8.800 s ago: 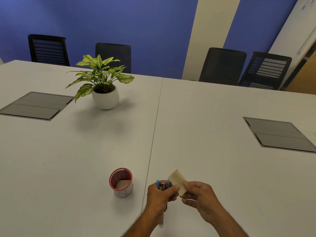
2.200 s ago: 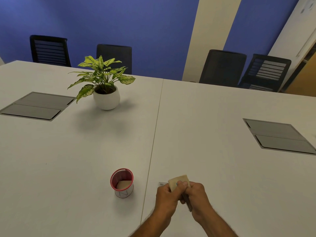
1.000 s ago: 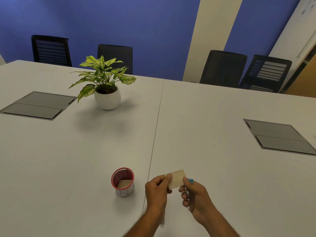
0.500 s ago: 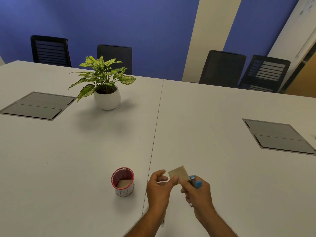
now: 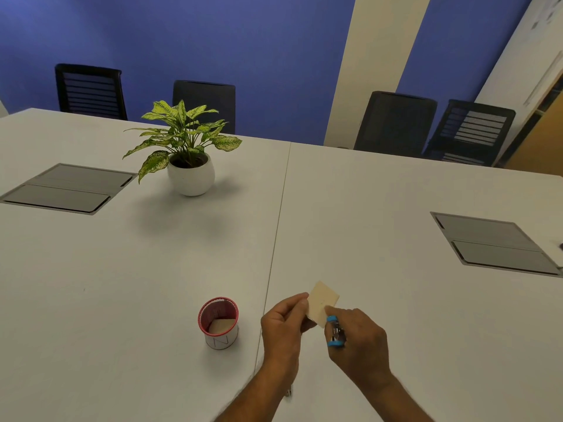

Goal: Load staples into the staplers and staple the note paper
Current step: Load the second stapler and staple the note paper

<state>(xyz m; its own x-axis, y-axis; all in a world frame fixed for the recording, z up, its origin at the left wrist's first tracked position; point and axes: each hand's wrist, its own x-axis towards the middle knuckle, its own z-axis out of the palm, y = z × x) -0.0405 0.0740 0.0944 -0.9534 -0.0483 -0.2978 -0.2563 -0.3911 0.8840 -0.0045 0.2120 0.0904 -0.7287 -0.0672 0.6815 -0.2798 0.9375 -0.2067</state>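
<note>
Since half a second ago, both hands have shifted slightly to the right, and the stapler's blue end now sits lower, under the paper's bottom corner instead of beside it. One piece of note paper (image 5: 322, 303), a pale tan square turned corner-up, stands between the two hands above the table (image 5: 396, 300). The left hand (image 5: 281, 330) pinches its left edge between thumb and curled fingers. The right hand (image 5: 359, 339) is wrapped around one small stapler (image 5: 335, 332), blue with a metal middle, whose front end pokes out of the fist at the paper's lower corner; whether its mouth is actually over the paper cannot be made out.

Just left of the left hand stands one red-rimmed cup (image 5: 218, 322) with a white base, and inside it lies what looks like one more tan slip. Well beyond the hands and to the left is one potted plant (image 5: 189, 153) in a round white pot. Two grey flip-lid panels are set into the tabletop, one far left (image 5: 67, 187) of the hands and one far right (image 5: 493, 243). Four black chairs stand past the table's far edge: two to the left (image 5: 90, 91) (image 5: 204, 102), two to the right (image 5: 394, 123) (image 5: 472, 130).
</note>
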